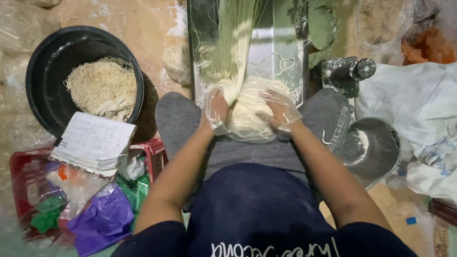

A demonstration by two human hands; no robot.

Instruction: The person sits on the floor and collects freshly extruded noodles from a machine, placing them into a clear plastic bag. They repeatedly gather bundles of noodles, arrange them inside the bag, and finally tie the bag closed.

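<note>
A: Hands?

B: Two, both gloved in thin clear plastic. The left hand [216,112] and right hand [282,112] are pressed on either side of a pale bundle of fresh noodles [247,112], fingers curled partway round it, not fully closed. The bundle is held over the lap, at the foot of a metal chute [266,47], with long strands [235,43] hanging down into it.

A: Packages, labels?

B: One red plastic crate [19,176] is seen lower left, filled with crumpled bags: purple [102,221], green [47,216] and clear ones, count not certain. One notebook [93,140] of white lined pages with handwriting is laid across the crate's top edge. White sacks [414,109] are piled at right, one orange bag [428,45] behind them. A small blue tag [411,220] is seen on the floor at lower right.

A: Other counts?

B: One round black tub [43,62] upper left, with one heap of noodles [102,85] inside. One loose noodle nest [177,62] on the floor beside the chute. One grey metal scoop-like pan [381,152] just right of the knee, dusted with flour.
</note>
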